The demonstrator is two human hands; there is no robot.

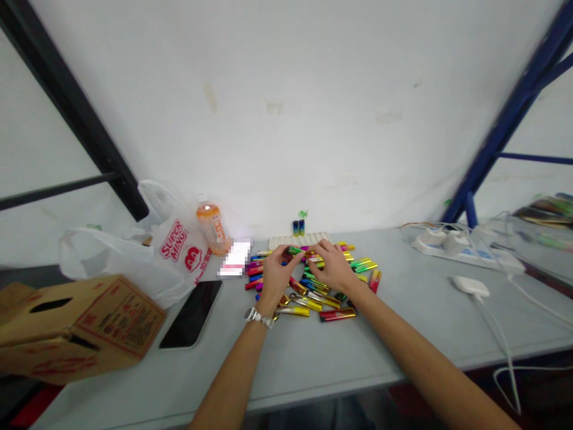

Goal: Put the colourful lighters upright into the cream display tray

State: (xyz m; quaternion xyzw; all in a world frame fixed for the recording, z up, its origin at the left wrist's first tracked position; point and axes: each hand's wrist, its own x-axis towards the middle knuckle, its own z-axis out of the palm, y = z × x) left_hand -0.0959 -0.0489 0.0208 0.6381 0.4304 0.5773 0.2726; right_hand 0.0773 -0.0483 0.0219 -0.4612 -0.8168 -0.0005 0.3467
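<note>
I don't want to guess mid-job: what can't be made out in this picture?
All in the head view:
Shiny green slim piece in the left hand: partly covered by that hand.
Shiny multicoloured slim pieces: some hidden beneath the right hand.
Brown cardboard box: cut off by the left edge.
White plastic bag with red print: contents mostly hidden by its folds.
Flat white-and-pink rectangular screen: blurred by pixelation.
</note>
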